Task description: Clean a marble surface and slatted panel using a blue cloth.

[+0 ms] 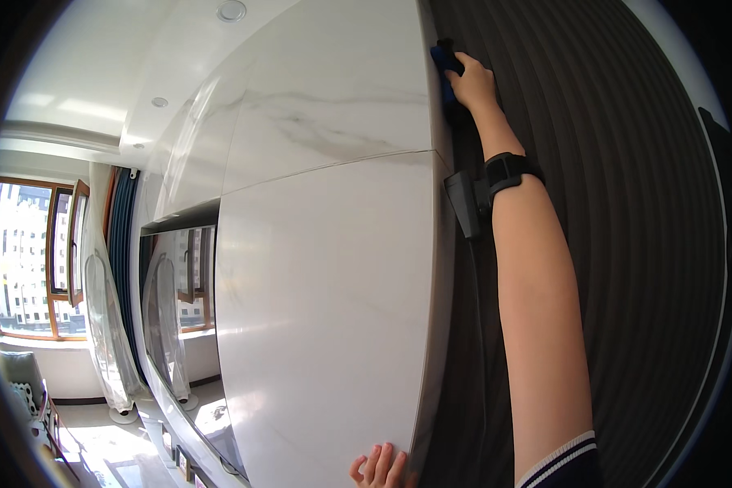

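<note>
My right hand (473,85) is raised high at the end of an outstretched arm, its fingers around a dark blue object (444,73) whose kind I cannot tell. That object lies along the side edge of a white marble-patterned wall panel (329,256), beside dark ribbed wall panelling (610,244). A black strap with a device (506,171) circles my right forearm. Near it is a dark grey device (463,204) with a thin cable hanging down. My left hand (379,468) shows at the bottom, fingertips against the white panel near its edge, holding nothing visible.
To the left, a wall-mounted television (180,305) sits recessed beside the white panel. Farther off are an open window (36,256), sheer and blue curtains (124,256), and a chair (21,372) at the lower left. Round ceiling lights (231,11) are overhead.
</note>
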`<state>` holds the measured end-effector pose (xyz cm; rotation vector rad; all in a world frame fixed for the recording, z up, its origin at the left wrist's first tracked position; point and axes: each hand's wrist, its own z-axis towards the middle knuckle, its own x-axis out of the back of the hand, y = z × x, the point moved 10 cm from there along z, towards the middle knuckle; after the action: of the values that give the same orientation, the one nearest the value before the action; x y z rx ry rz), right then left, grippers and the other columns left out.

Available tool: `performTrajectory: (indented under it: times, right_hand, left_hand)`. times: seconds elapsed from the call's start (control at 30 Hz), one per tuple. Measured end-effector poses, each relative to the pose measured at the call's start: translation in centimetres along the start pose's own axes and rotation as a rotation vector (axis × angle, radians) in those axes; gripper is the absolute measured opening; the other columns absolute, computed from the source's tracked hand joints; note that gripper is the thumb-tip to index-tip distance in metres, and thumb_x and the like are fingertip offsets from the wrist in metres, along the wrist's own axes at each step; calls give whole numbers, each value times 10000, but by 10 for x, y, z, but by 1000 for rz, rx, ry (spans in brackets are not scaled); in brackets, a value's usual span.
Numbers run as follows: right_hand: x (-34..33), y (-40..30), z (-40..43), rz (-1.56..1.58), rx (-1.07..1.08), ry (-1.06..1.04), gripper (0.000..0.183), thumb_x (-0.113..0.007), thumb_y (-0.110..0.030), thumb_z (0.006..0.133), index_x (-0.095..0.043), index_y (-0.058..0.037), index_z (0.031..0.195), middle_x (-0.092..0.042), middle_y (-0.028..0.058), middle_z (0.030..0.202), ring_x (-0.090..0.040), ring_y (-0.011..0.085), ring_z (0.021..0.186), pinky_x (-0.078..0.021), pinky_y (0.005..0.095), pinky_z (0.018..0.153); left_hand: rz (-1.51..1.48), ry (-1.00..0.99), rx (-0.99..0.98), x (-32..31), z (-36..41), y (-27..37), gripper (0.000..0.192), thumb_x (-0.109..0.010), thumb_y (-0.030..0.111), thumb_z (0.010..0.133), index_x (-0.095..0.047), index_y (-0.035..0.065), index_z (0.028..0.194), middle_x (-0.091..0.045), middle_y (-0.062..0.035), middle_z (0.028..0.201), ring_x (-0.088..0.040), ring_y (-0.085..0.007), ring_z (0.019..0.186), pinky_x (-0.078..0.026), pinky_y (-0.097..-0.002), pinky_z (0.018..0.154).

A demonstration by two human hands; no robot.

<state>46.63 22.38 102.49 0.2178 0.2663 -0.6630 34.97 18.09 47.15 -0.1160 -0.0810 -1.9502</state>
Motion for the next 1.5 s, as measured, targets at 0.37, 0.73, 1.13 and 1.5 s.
performTrajectory:
  times: [0.37, 0.73, 1.13, 1.5]
  right_hand:
    - [-25, 18, 36, -85, -169, -71, 419, -601, -189, 733, -512, -91, 1131, -553, 169, 1052, -531, 294, 985, -425, 358, 866]
    - [-16, 18, 32, 360, -163, -21, 441, -594, -253, 740, -519, -26, 1110, -538, 186, 1081, -508, 300, 1025, -394, 352, 887]
    - [-25, 17, 67, 157, -179, -54, 482, -581, -271, 745, -475, -55, 1163, -532, 173, 1093, -500, 289, 1037, -394, 346, 888]
    - [-55, 22, 62, 521, -379, -322, 559, -544, -229, 783, -321, -36, 1258, -376, 173, 1246, -406, 277, 1132, -349, 354, 912]
  left_hand:
    - [21, -6, 9, 0, 0, -4, 476, -478, 218, 772, -401, 11, 1194, -380, -196, 1243, -302, -328, 1184, -154, -469, 941]
    - [29, -2, -12, -4, 3, 3, 479, -476, 206, 781, -372, -2, 1200, -386, -201, 1225, -319, -325, 1164, -147, -472, 943]
    - [6, 20, -14, -4, -2, 2, 469, -465, 203, 786, -381, -6, 1198, -371, -197, 1244, -280, -317, 1197, -122, -469, 958]
    - [14, 20, -9, -1, 1, 0, 467, -460, 199, 795, -372, 1, 1209, -359, -190, 1256, -275, -308, 1202, -121, -459, 963]
